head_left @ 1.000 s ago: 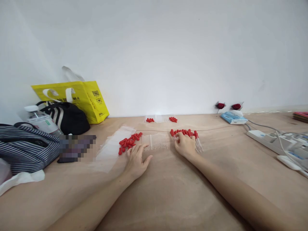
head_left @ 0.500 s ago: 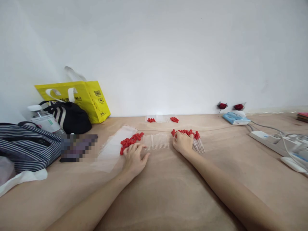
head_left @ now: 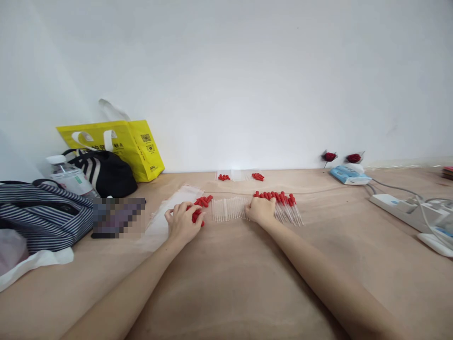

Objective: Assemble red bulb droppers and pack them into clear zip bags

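My left hand (head_left: 184,224) is spread over a loose pile of red rubber bulbs (head_left: 203,201), fingers apart, with some bulbs under and beside its fingertips. My right hand (head_left: 261,210) has its fingers curled together at the right end of a row of thin clear tubes (head_left: 228,209); what its fingertips hold, if anything, is hidden. Just right of that hand lie several clear tubes topped with red bulbs (head_left: 283,198), side by side and slanted. Under the left hand and pile is a flat clear plastic bag (head_left: 159,222).
By the wall sits another clear bag (head_left: 240,175) with red bulbs. Left are a yellow bag (head_left: 138,146), black bag (head_left: 113,174), bottle (head_left: 72,179), striped bag (head_left: 53,217) and blurred dark object (head_left: 120,217). Right are a tissue pack (head_left: 350,175), dark red flowers (head_left: 330,156) and power strip (head_left: 399,206).
My left hand has moved left and opened wider over the red bulbs. My right hand has shifted left, from the bulb-topped tubes to the end of the clear tube row.
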The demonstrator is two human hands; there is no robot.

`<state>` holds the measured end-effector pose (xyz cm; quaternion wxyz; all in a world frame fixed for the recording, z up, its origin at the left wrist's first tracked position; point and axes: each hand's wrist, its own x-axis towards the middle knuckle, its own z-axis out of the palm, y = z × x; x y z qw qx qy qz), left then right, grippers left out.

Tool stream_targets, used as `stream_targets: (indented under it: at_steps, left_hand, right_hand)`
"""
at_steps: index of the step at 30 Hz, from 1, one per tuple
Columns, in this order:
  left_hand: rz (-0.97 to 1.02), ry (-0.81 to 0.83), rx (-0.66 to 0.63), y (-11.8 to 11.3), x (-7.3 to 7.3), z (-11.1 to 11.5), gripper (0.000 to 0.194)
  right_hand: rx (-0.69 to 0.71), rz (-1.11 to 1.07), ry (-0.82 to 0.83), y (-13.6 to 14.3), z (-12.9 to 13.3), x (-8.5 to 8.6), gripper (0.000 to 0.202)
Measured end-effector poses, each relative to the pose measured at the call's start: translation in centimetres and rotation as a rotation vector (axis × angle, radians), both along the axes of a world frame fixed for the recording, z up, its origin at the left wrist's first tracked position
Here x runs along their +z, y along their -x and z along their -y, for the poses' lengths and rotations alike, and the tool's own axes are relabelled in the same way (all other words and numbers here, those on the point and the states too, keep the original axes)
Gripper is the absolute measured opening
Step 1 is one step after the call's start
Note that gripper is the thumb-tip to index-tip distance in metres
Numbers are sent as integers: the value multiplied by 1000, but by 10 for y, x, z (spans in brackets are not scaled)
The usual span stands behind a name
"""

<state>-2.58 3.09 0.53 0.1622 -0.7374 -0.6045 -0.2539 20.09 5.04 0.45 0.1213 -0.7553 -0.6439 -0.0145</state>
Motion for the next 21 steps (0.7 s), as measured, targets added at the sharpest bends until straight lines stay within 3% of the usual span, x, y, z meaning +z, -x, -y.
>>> stream_targets:
  at_steps: [7,17,21]
  left_hand:
    - [-99,110,-172,12,-3,-12,34]
    - [-62,76,-212,7,4,-9,15]
    - [113,31,-314,-2,6,-1,11]
  right_hand:
    - [-16,-41,98,5,-11,7,19]
    - [53,-53,53,2,0,15,25]
    - [142,-40,-16,-11,20,12,26]
